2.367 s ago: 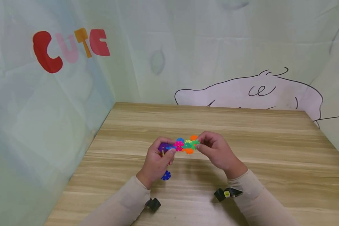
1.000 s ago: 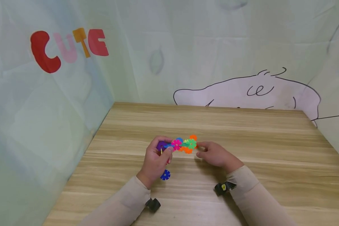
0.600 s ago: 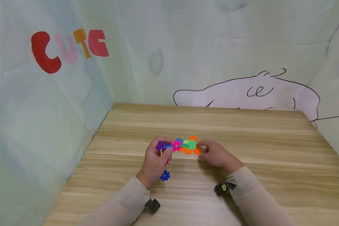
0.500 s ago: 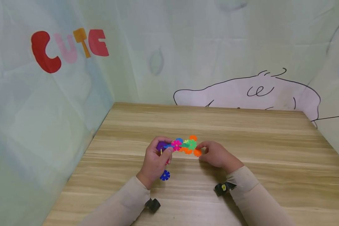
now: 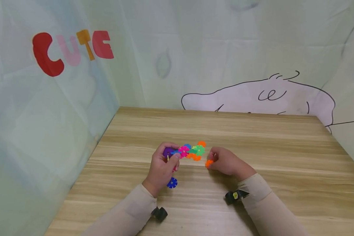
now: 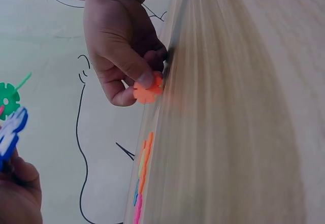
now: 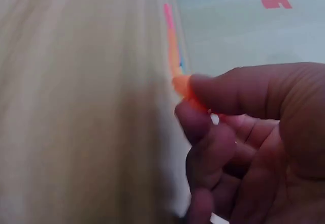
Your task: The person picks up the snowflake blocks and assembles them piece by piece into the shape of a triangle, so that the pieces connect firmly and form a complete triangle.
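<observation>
The pale wood-grain tabletop (image 5: 283, 157) runs well beyond both hands: its far and left edges lie well apart from them, and wood stretches wide to the right. The left hand (image 5: 161, 167) has fingers and thumb clamped on a raised chain of notched, flower-shaped plastic discs (image 5: 184, 151). A gap parts its light green end from a single orange notched plastic disc (image 5: 209, 164), pinched low between the right hand's (image 5: 227, 163) thumb and fingertips; I cannot tell whether it touches the wood. Countable in the chain: one purple, one light green, one dark blue; others overlap. Flat discs (image 5: 202, 143) on the table include at least two orange and one blue.
</observation>
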The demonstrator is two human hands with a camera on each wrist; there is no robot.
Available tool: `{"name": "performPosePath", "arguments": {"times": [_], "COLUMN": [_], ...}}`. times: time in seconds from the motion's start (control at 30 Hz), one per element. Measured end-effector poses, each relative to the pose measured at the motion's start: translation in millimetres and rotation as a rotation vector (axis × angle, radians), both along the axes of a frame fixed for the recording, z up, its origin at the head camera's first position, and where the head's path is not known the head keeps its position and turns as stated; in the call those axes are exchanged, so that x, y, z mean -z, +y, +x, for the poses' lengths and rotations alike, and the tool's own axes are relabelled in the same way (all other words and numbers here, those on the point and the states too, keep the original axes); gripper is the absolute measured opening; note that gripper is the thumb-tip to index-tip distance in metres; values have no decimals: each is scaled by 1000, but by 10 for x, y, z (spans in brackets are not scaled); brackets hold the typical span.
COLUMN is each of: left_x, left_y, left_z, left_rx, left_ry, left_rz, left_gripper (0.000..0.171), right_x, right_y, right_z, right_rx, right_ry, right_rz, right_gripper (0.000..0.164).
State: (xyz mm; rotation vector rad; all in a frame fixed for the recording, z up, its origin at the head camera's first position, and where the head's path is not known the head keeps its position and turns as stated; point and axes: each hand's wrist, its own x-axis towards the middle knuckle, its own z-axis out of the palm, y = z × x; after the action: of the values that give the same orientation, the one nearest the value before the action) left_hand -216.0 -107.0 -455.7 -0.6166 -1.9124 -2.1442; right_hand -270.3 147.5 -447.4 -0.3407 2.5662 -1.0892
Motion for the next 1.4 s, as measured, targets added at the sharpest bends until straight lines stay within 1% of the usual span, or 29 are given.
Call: {"name": "performPosePath", "arguments": {"times": [0.1,0.3,0.4,0.53,0.67,0.77,0.83,1.03,1.27,1.4], "left_x": [3,-10,-15,-12,-8,-4,2,1,9,11], "left_y": [-2,2,6,2,1,-1,-3,-10,-14,-10], "left_z": [-6,-6,-6,-6,-12,-18,-22,-17,-17,-16], "left_rx": [-9,-11,-17,-30,-40,-42,-42,-36,-24,-11], "left_ry": [2,-1,2,-3,0,10,16,32,55,69], "left_rz": [0,8,14,16,21,23,22,25,20,25], "left_gripper": [18,19,19,19,19,18,18,18,18,19], "right_x": [-77,-324,-420,-459,-446,-442,-438,-434,-435,-430], "right_y": [27,62,51,27,35,51,57,55,32,17], "right_z": [9,82,125,147,144,141,138,133,144,153], "right_rx": [16,-9,-6,4,-34,-67,-75,-48,-82,-90], "right_ry": [-40,-37,-91,-180,-229,-250,-258,-264,-271,-297], "right_rz": [-108,-374,-504,-629,-724,-777,-802,-822,-845,-899], "right_gripper": [21,30,34,38,44,45,44,31,27,23]}}
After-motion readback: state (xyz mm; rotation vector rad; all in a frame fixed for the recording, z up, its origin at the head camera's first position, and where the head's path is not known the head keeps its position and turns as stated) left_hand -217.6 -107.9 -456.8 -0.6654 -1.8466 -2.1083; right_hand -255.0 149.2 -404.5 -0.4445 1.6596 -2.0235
